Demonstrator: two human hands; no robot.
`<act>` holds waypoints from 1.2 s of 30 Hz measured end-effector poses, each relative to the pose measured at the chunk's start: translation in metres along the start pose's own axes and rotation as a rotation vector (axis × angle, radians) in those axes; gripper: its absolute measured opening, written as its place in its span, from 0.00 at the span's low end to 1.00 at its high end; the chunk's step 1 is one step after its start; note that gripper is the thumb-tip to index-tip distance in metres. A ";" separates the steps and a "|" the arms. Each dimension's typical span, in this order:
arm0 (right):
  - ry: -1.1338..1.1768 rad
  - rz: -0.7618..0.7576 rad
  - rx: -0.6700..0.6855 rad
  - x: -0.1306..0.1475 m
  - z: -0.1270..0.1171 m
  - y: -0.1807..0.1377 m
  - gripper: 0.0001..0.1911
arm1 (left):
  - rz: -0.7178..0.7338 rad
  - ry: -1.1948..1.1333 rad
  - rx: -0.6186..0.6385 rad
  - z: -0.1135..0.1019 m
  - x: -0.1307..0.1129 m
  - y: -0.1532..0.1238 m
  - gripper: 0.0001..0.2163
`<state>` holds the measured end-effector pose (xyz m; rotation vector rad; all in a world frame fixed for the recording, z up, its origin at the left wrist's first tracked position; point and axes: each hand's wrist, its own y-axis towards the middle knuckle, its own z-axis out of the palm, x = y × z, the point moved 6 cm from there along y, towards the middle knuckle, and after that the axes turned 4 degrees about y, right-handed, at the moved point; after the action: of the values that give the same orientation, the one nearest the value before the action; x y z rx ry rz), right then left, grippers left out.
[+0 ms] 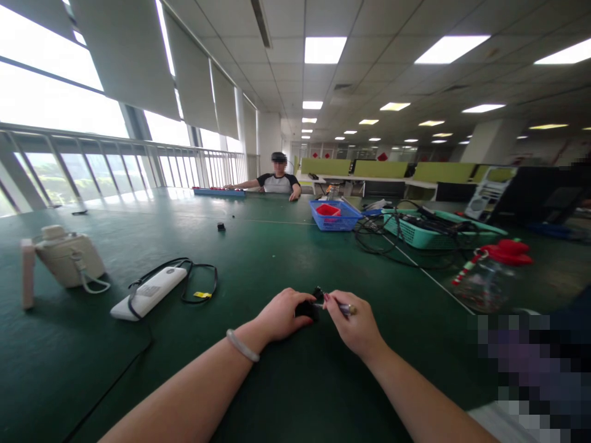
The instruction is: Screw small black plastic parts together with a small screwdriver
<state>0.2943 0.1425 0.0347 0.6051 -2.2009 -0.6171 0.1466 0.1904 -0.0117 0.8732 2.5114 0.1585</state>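
Near the table's front, my left hand (284,314) is closed around a small black part (306,310), which it partly hides. My right hand (355,323) grips a slim screwdriver-like tool (345,309) with a silvery body and a brass-coloured end. Its tip points left, at the black part, though I cannot tell whether it touches. A black piece (318,291) shows just beyond the fingertips; whether it belongs to the held part is unclear. Farther off on the green table (258,258) lies a small black block (221,227).
To the left are a white power strip (154,292) with a black cord and a beige bottle (71,255). A blue basket (335,218), a green basket (415,237) of cables and a red-lidded jar (492,280) stand right. Another person (278,181) sits across the table by a blue tray (219,192).
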 end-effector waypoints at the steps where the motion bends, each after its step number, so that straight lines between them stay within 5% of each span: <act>1: 0.011 0.006 -0.004 -0.001 0.000 0.000 0.18 | 0.002 -0.006 -0.011 -0.001 0.000 0.000 0.24; 14: 0.321 0.272 -0.180 -0.045 -0.014 -0.003 0.20 | -0.207 -0.173 -0.218 -0.017 0.018 -0.001 0.18; 24: 0.280 0.333 -0.100 -0.057 -0.007 -0.001 0.24 | -0.334 0.223 -0.098 -0.010 0.022 -0.006 0.17; 36: 0.276 0.334 -0.085 -0.052 -0.006 0.000 0.23 | -0.275 0.116 -0.133 -0.010 0.008 -0.005 0.16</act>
<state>0.3298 0.1718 0.0107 0.2505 -1.9456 -0.4211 0.1336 0.1915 -0.0073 0.4725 2.6619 0.2876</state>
